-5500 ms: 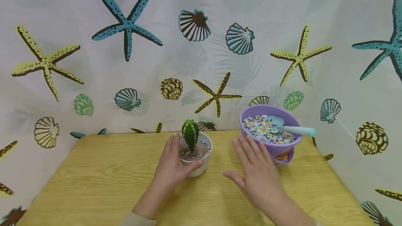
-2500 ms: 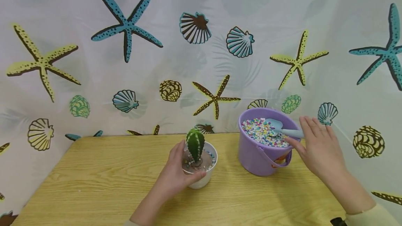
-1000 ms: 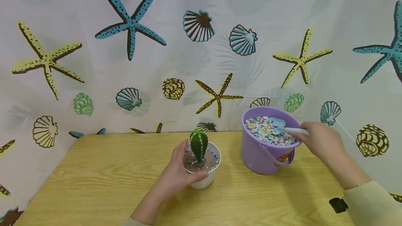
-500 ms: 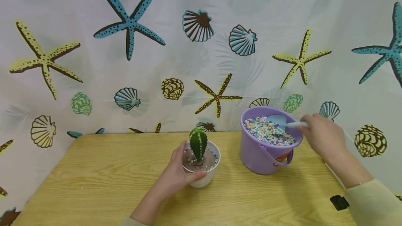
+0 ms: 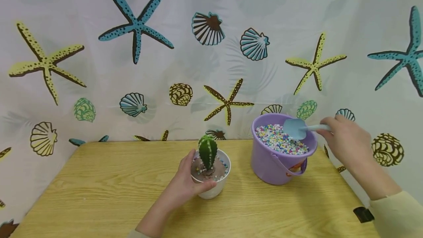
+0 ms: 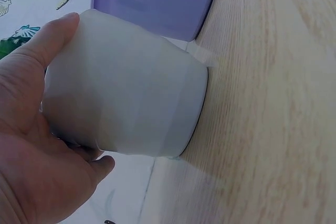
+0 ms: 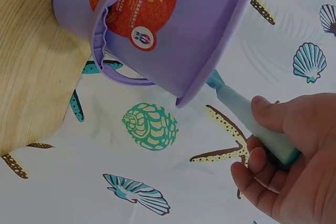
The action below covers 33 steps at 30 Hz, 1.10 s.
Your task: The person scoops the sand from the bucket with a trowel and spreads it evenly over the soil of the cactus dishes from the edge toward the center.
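My left hand (image 5: 185, 183) holds a white flowerpot (image 5: 211, 193), with the thumb at the near side and the fingers at the left. In the pot, a green cactus (image 5: 207, 152) stands in brownish soil with several small coloured pebbles around it. The left wrist view shows the pot's base on the table. My right hand (image 5: 347, 139) grips the handle of a light blue toy shovel (image 5: 295, 128). Its blade is just over the coloured pebbles (image 5: 277, 139) that partly fill a purple bucket (image 5: 272, 166). Whether the blade carries pebbles I cannot tell.
The bucket's handle (image 7: 100, 40) hangs down on its near right side. A wooden table (image 5: 115, 183) lies under the pot and bucket. Behind and at the sides hangs a white cloth (image 5: 148, 76) printed with starfish and shells.
My right hand went from lying flat near the bucket to gripping the shovel's handle. The shovel's blade has since risen out of the pebbles. My left hand stays on the pot, which shifted slightly nearer.
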{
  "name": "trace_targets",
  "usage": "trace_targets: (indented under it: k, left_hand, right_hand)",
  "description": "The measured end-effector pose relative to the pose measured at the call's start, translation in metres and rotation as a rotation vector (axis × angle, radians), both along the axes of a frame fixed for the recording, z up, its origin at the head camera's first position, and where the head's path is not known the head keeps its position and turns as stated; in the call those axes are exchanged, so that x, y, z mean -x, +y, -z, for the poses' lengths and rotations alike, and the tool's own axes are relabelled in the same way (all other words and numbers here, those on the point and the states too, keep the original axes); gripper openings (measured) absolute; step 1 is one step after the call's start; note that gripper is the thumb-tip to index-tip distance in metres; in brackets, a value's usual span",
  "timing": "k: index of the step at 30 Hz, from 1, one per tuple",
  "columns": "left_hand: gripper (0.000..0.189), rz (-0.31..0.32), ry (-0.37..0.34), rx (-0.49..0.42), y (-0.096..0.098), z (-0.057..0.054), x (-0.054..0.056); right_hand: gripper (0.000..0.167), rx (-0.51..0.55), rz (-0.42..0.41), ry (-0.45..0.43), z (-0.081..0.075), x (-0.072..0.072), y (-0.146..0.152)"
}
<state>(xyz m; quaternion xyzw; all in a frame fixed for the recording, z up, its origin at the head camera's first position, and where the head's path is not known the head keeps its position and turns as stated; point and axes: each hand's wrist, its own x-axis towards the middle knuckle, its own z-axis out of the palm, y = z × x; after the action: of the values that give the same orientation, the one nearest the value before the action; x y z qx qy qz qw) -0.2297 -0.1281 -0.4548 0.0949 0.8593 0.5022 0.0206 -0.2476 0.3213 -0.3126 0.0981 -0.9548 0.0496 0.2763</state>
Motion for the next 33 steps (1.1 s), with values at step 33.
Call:
trace_targets:
  k: [33]
  left_hand:
    - [0.129,0.01,0.02,-0.002,-0.001,0.001,0.0]
  right_hand:
    - [0.033,0.037,-0.01,-0.455,-0.028,-0.004,0.019]
